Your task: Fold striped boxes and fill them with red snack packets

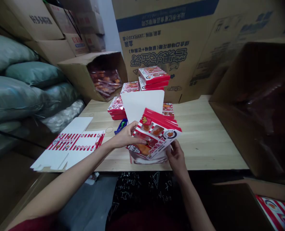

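Note:
My left hand (125, 136) grips a tilted stack of red-and-white snack boxes (148, 146), thumb across the windowed front and fingers behind. The stack is partly over an open carton whose white flap (142, 101) stands up behind it. My right hand (177, 157) is closed at the carton's right side (165, 155), its fingers curled and partly hidden. Most of the carton's inside is covered by the boxes. Left of my left hand lie flat, unfolded printed cartons (78, 141). Close to its fingers is a blue tape dispenser (120, 126).
More snack boxes (154, 73) are piled at the back. An open cardboard box (77, 75) with wrapped brown pieces stands back left. Filled sacks (17, 93) line the left. A large dark open box (253, 128) bounds the right, and another box with printed packs (277, 208) sits lower right.

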Motion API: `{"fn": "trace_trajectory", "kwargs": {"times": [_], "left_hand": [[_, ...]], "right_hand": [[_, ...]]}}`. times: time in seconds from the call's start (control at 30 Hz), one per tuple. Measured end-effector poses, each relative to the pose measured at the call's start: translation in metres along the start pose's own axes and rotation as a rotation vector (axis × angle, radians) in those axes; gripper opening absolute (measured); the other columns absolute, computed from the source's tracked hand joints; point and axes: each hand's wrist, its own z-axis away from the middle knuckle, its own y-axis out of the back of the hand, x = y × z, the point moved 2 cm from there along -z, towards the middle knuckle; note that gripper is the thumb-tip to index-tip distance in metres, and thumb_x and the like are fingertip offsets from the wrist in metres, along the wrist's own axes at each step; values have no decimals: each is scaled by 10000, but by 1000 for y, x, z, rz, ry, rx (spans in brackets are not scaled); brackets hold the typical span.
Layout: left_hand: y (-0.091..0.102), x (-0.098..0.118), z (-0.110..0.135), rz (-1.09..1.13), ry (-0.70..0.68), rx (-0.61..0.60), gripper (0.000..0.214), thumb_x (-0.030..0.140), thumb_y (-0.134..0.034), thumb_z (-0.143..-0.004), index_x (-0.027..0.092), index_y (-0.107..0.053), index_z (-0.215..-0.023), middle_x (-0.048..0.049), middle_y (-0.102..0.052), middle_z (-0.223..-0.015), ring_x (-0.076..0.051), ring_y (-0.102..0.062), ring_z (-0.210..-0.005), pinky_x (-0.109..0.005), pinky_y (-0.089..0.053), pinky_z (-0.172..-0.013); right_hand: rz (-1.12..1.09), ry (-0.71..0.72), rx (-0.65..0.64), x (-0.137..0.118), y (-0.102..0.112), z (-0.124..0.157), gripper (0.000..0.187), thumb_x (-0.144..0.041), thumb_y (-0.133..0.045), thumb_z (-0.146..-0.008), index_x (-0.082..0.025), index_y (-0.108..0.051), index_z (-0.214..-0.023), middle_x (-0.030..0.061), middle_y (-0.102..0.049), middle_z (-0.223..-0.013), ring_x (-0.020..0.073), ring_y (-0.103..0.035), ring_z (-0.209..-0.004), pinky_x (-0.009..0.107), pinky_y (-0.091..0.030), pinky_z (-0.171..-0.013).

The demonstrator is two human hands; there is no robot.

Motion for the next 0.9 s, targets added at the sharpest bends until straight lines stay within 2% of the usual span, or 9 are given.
{"fn": "trace_trajectory", "kwargs": {"times": [0.1,0.23,0.4,0.57,0.7,0.77,0.9], "left_hand": [[7,-6,9,-278,-21,-18,648,437,-871,-711,226,-587,-1253,-114,-697,-1250,-343,-665,-1119,-474,-541,-937],[8,0,13,-720,-66,-25,571,486,-857,-710,199,-581,-1119,-99,-692,-1123,-311,-655,-997,-425,-504,-877],[3,19,13,-959,-78,-53,474,449,-801,-747,200,-566,-1074,-111,-691,-1073,-333,-652,-976,-423,-482,-830],[4,37,17,-1057,-41,-66,493,404,-792,-743,207,-552,-1127,-130,-685,-1120,-345,-638,-1008,-438,-485,-836],[9,37,15,-1046,-5,-93,509,380,-821,-733,214,-549,-1130,-122,-687,-1131,-339,-641,-1006,-427,-492,-818],[12,32,11,-1041,-33,-113,526,409,-822,-737,225,-560,-1154,-113,-690,-1131,-335,-646,-1021,-413,-497,-814],[22,15,-1,-948,-72,-158,493,419,-808,-733,245,-602,-1146,-94,-706,-1096,-322,-661,-1012,-394,-506,-821]], "right_hand": [[-90,-50,-14,-2,-1,2,717,-257,-644,-823,-274,-493,-1524,115,-614,-1469,302,-599,-1316,548,-501,-1099],[-140,-67,-23,0,-1,6,861,-149,-600,-715,-262,-459,-1556,121,-544,-1549,313,-563,-1376,519,-546,-1060],[-156,-72,-15,6,-3,9,792,-169,-588,-760,-278,-492,-1538,108,-586,-1517,307,-561,-1394,569,-492,-1125],[-175,-64,16,4,-7,7,590,-320,-686,-861,-264,-606,-1443,121,-616,-1488,330,-575,-1380,625,-438,-1165],[-167,-64,-25,0,-5,4,535,-396,-698,-906,-296,-632,-1427,99,-610,-1502,322,-562,-1398,623,-430,-1173],[-157,-47,-96,-2,0,1,576,-409,-733,-882,-301,-627,-1438,91,-586,-1531,319,-538,-1424,607,-423,-1183],[-99,-20,-326,-10,12,-5,702,-394,-828,-792,-316,-608,-1454,73,-548,-1567,325,-473,-1479,614,-396,-1194]]}}
